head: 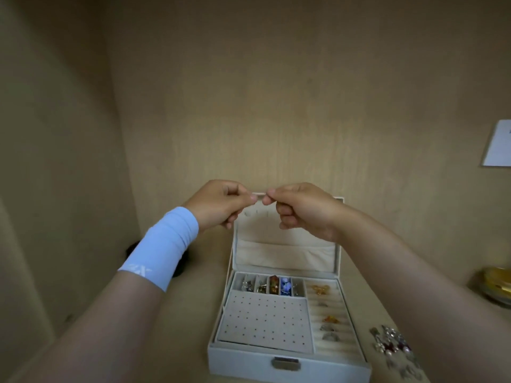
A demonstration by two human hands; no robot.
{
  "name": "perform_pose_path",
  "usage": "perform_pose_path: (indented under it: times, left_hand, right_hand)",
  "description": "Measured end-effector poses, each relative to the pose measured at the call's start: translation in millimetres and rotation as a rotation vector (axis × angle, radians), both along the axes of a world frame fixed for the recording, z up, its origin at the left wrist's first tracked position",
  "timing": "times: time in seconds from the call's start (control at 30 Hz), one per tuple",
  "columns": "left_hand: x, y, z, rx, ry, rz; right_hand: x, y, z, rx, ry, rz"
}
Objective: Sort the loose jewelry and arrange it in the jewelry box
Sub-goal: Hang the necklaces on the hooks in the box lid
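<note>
A white jewelry box (240,363) stands open on the shelf, its lid upright. Small compartments along the back hold coloured pieces (279,284). Rings (327,319) sit in the ring rolls on the right, and a perforated earring pad (262,319) fills the front left. Loose jewelry (392,342) lies to the right of the box. My left hand (221,204) and my right hand (301,207) are raised in front of the lid, fingertips nearly meeting, pinching something tiny between them that is too small to make out.
The box sits inside a wooden cabinet with walls close on the left and at the back. A dark round object (181,261) lies behind my left wrist. A gold-coloured dish (495,286) stands at the far right, with a white paper (497,145) on the wall above.
</note>
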State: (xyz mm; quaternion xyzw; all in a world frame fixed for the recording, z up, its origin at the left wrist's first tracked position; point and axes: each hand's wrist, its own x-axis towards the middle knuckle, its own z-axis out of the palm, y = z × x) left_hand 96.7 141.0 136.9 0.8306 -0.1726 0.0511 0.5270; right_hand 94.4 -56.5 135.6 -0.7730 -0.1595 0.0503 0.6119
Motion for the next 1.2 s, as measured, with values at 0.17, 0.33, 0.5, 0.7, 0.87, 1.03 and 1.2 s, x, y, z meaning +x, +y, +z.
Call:
perform_pose_path:
  times: [0.17,0.33,0.5,0.7,0.87,1.03,1.2]
  left_hand:
    - [21.7,4.6,-39.7,-0.007,-0.022,0.242]
    - [42.1,-0.5,-61.1,-0.066,-0.033,0.468]
    - [51.4,-2.4,-63.6,-0.075,0.022,0.521]
    - [54.1,-4.0,-67.8,-0.019,0.064,0.49]
    - [45.0,3.4,-75.1,0.051,0.14,0.393]
    - [29.9,5.3,-77.7,-0.123,0.239,0.099]
    - [19.1,0.9,-75.3,-0.068,0.158,-0.005]
  right_hand:
    - [23.1,29.0,-29.1,-0.176,-0.18,-0.28]
    - [48.2,53.2,-54.3,-0.149,-0.383,-0.563]
    - [60.0,70.4,-62.6,-0.21,-0.45,-0.732]
    - [62.7,68.3,-68.6,-0.328,-0.468,-0.791]
    - [54.9,62.6,-79.1,-0.415,-0.437,-0.726]
    - [36.0,56.7,-86.7,-0.343,-0.208,-0.506]
    - [7.3,51.4,-81.1,-0.081,0.219,-0.123]
